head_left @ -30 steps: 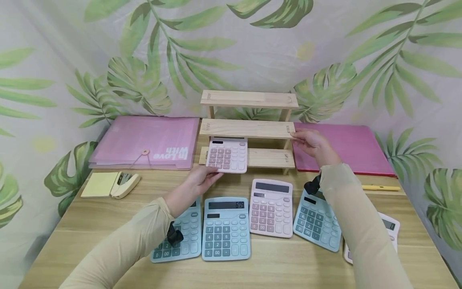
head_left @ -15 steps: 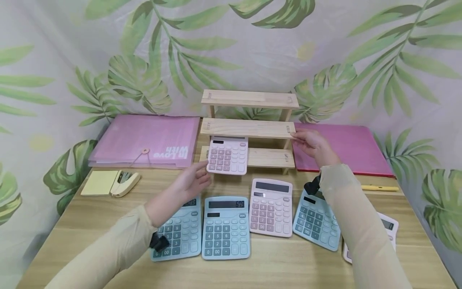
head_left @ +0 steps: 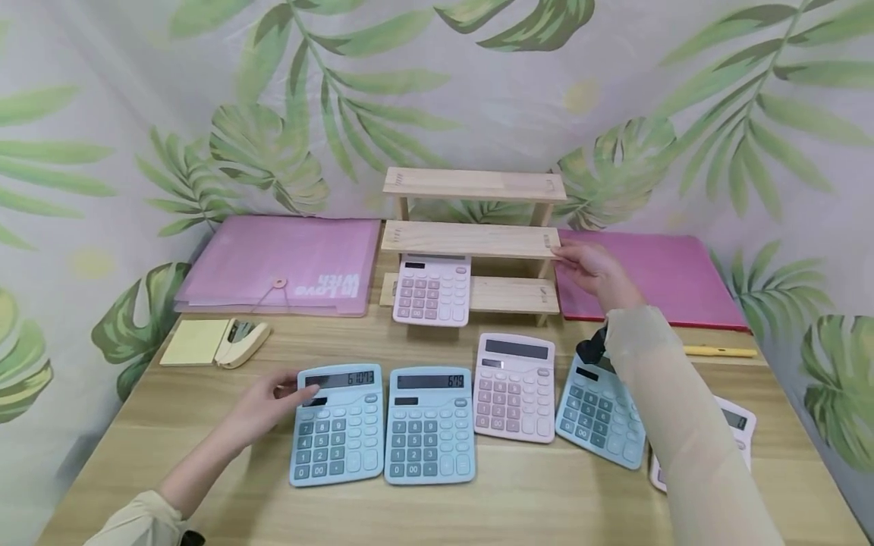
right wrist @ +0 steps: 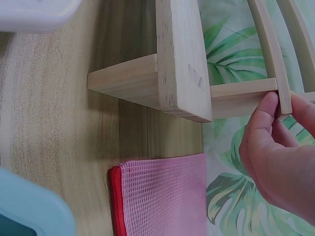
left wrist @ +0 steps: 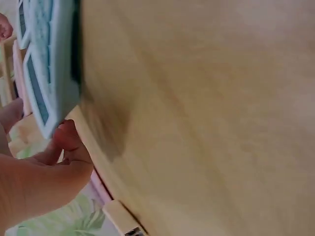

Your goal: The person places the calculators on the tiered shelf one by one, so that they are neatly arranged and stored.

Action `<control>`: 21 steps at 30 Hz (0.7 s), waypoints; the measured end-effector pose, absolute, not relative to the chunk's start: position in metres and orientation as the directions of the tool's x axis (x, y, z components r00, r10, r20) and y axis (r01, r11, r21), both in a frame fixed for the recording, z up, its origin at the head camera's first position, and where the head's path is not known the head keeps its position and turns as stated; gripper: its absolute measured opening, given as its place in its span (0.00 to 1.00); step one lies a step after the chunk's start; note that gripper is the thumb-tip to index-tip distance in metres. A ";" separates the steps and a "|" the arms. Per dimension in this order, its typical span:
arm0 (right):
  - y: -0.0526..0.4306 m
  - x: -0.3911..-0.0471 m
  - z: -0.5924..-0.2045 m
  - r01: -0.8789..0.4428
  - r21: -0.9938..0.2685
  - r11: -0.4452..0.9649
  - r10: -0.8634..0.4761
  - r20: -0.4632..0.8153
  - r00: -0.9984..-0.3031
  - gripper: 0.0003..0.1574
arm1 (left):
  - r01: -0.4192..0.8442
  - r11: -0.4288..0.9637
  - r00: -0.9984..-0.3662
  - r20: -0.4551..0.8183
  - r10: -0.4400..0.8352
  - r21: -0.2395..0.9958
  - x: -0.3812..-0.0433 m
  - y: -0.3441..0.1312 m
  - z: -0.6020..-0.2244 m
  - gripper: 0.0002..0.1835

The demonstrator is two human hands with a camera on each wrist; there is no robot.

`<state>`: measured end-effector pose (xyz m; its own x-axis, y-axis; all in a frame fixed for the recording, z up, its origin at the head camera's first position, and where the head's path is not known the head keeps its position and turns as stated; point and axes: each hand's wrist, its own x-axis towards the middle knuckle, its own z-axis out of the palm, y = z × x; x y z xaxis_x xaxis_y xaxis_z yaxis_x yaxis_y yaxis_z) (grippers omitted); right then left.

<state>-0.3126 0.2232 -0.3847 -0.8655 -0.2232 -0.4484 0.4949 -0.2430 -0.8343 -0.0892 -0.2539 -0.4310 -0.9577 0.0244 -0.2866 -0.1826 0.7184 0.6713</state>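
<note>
Left hand: The person's left hand [head_left: 268, 407] is grasping a corner at the far end of the leftmost blue calculator [head_left: 339, 432], its thumb reaching over the display and its bent fingers meeting the edge.
Right hand: The right hand [head_left: 592, 269] is pinching the right end of the middle shelf on a three-tier wooden rack [head_left: 471, 239], thumb and fingertips closing on the board.
Leftmost calculator: It is sitting at the left end of a row on the counter [head_left: 437, 516], just beside a second blue calculator [head_left: 430, 444] whose display is showing digits.
Rest of the row: A pink calculator [head_left: 515, 390] is lying next along, then a slanted blue calculator [head_left: 601, 417], with a pale calculator [head_left: 739, 432] showing partly behind the right sleeve [head_left: 672, 402].
Rack: A small pink calculator [head_left: 433, 292] is resting on the lowest shelf, its near end jutting past the front and its top tucking beneath the middle shelf.
Back of counter: A lilac folder [head_left: 293, 254] and a bright pink folder [head_left: 655, 269] are flanking the rack.
Edges: Yellow sticky notes [head_left: 193, 343] and a cream stapler [head_left: 240, 347] are lying at left, a yellow pen [head_left: 724, 352] at right.
</note>
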 end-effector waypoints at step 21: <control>0.222 -0.316 -0.388 0.454 -0.857 -0.245 -0.223 -0.406 -0.886 0.37 | -0.431 -0.151 -0.887 -0.386 0.254 0.890 -0.085 -0.242 -0.406 0.24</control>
